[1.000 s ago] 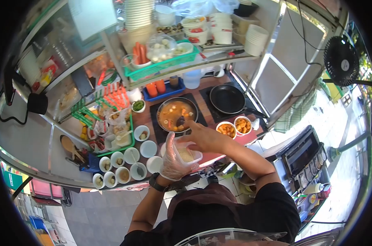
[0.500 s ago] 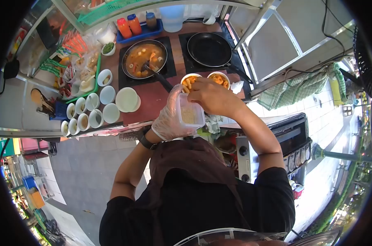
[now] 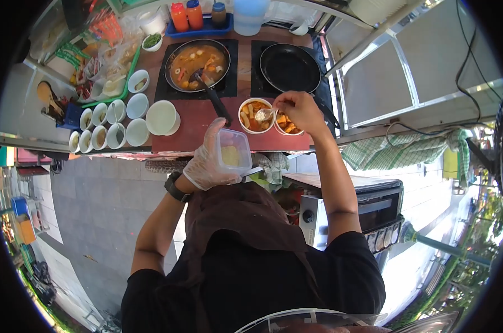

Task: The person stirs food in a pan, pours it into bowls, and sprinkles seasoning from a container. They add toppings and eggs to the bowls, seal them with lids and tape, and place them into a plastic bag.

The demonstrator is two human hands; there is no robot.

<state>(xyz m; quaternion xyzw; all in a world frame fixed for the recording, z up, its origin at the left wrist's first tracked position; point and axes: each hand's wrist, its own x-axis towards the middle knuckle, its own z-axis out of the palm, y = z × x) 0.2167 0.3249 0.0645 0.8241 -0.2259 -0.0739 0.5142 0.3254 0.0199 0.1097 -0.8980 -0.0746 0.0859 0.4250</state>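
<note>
My left hand (image 3: pixel 207 166), in a clear plastic glove, grips a square see-through plastic tub (image 3: pixel 241 158) with pale powder in its bottom. Between the fingertips of my bare right hand (image 3: pixel 298 111) is a small clear spoon (image 3: pixel 263 114) carrying some of the pale powder. The spoon's bowl hangs over a white paper bowl (image 3: pixel 244 123) of orange-red soup with chunks in it. Close on its right, partly under my right hand, stands a second bowl (image 3: pixel 288 132) with similar food.
Behind the bowls, a pan of soup (image 3: pixel 198 61) with a black ladle (image 3: pixel 215 105) sits on the left cooktop, and a black frying pan (image 3: pixel 289 66) on the right one. Several small white cups (image 3: pixel 136 132) line the counter's left. Sauce bottles (image 3: pixel 195 15) stand in a blue tray (image 3: pixel 173 32).
My right hand has moved from beside the tub out over the bowls, and the powder-filled spoon now shows. The tub stays in my left hand. The whole view has shifted slightly.
</note>
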